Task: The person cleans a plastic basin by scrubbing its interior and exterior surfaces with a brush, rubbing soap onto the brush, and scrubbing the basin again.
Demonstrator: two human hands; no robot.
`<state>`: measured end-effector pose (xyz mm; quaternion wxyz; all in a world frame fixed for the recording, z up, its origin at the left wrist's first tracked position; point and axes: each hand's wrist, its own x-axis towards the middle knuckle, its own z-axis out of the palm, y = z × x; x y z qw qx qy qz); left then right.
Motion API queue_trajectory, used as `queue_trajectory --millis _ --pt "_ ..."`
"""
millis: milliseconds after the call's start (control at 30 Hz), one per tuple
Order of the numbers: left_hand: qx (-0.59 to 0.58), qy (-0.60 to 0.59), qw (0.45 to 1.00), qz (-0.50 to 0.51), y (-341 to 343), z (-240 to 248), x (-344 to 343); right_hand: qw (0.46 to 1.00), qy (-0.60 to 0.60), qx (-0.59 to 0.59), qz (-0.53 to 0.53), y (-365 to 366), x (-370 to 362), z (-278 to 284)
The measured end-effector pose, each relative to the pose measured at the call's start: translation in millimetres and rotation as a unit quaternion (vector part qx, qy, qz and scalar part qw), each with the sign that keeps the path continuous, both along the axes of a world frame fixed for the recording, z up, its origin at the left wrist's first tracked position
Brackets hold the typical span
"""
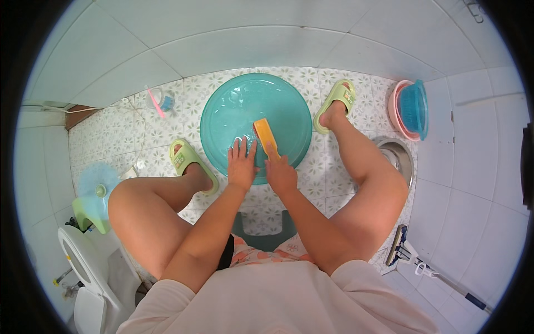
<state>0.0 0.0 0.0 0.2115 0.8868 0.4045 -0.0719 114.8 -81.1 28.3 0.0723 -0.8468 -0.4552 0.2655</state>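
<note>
Yellow brush (265, 136), just one, is gripped in the right (282, 176) of two hands; the left (242, 168), spread, seemingly touches one basin (228, 114).

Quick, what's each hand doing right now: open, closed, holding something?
Left hand: open, palm down over the teal basin.
Right hand: closed, holding the yellow brush.

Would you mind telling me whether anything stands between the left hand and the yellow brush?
Nothing visible does: the left hand lies spread over the teal disc, just left of the yellow brush in the right hand, with only the disc's surface showing between.
</note>
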Motion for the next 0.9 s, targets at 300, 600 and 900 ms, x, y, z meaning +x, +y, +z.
queue_trajectory --millis 300,600,900 --pt "0.004 0.008 1.0 0.025 10 10 -1 0.989 -0.044 0.006 -0.141 11 37 0" --pt "0.007 0.0 1.0 0.019 10 3 -2 0.999 0.016 -0.029 -0.039 14 8 1" --pt "0.015 0.003 1.0 0.024 10 8 0 0.986 -0.021 0.031 -0.165 28 21 -2"
